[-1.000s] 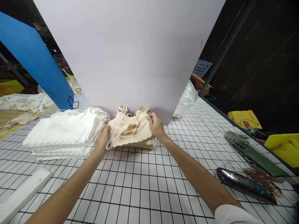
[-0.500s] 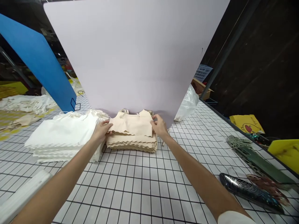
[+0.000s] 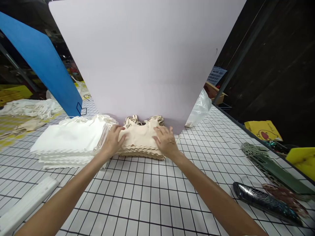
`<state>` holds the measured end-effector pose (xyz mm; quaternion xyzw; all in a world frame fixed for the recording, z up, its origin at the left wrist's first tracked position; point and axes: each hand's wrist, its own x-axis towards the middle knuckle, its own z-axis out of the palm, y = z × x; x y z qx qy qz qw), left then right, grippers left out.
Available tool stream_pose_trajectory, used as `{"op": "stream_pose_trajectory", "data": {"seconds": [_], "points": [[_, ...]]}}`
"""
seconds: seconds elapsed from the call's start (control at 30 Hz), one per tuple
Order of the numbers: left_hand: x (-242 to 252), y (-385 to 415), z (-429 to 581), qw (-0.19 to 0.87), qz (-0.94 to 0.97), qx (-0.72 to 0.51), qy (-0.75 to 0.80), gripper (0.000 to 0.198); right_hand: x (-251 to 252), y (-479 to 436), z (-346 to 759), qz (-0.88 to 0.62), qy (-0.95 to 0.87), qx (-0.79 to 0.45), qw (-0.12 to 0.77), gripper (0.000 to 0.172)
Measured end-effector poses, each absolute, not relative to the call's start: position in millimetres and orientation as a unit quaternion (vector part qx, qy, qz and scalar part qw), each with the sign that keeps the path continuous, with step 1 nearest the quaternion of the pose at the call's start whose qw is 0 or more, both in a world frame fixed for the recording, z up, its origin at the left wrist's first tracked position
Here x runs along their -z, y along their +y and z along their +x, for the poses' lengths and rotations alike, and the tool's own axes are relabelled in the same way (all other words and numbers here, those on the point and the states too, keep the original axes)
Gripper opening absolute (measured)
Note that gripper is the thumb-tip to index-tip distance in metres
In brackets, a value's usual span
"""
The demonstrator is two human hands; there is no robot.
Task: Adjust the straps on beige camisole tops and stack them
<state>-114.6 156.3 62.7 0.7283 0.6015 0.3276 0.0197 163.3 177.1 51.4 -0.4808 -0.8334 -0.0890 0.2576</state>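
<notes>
Before me a stack of beige strappy tops (image 3: 139, 136) lies on the table, its straps toward the upright white board. My left hand (image 3: 113, 139) rests at the stack's left side, fingers spread over the top piece. At the right side my right hand (image 3: 166, 139) lies on the cloth, also with fingers apart. Neither hand grips anything. Left of the beige stack, close to my left hand, is a thicker pile of white strappy garments (image 3: 69, 136) with wavy lower edges.
A tall white board (image 3: 147, 59) stands behind the stacks, and a blue board (image 3: 44, 62) leans to the left. On the grid-patterned tabletop (image 3: 137, 196) are a white bar (image 3: 29, 203), a dark glossy case (image 3: 265, 203) and a green object (image 3: 280, 173). Clear plastic (image 3: 200, 108) lies behind right.
The top beige piece, held by its edges before, now lies flat on the stack. Both hands have let go and moved onto it with fingers spread. The view has shifted slightly.
</notes>
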Motion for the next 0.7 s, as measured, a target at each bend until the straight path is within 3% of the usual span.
{"op": "stream_pose_trajectory", "data": {"seconds": [0.13, 0.3, 0.4, 0.5, 0.57, 0.63, 0.7], "points": [[-32.3, 149.3, -108.0, 0.018, 0.821, -0.223, 0.526, 0.053, -34.1, 173.7, 168.3, -0.395, -0.905, 0.061, 0.147, 0.069], [-30.4, 144.2, -120.6, 0.033, 0.827, -0.158, 0.539, 0.062, -30.9, 171.5, 193.0, -0.421, -0.898, -0.01, 0.128, 0.072], [-42.7, 126.9, -106.3, -0.008, 0.822, -0.229, 0.521, 0.068, -40.9, 167.8, 221.2, -0.439, -0.863, -0.059, 0.245, 0.063], [-40.3, 96.1, -63.6, -0.044, 0.828, -0.326, 0.454, 0.068, -57.4, 178.5, 265.2, -0.506, -0.701, -0.108, 0.491, 0.055], [-28.8, 76.4, -27.8, -0.022, 0.868, -0.325, 0.374, 0.07, -69.3, 197.4, 296.7, -0.562, -0.522, -0.145, 0.624, 0.053], [-13.9, 64.4, 5.3, 0.0, 0.911, -0.29, 0.292, 0.071, -78.0, 223.5, 321.2, -0.609, -0.394, -0.241, 0.645, 0.046], [0.4, 62.1, 29.9, 0.023, 0.929, -0.272, 0.251, 0.07, -81.1, 252.9, 333.4, -0.616, -0.377, -0.309, 0.619, 0.041]]}}
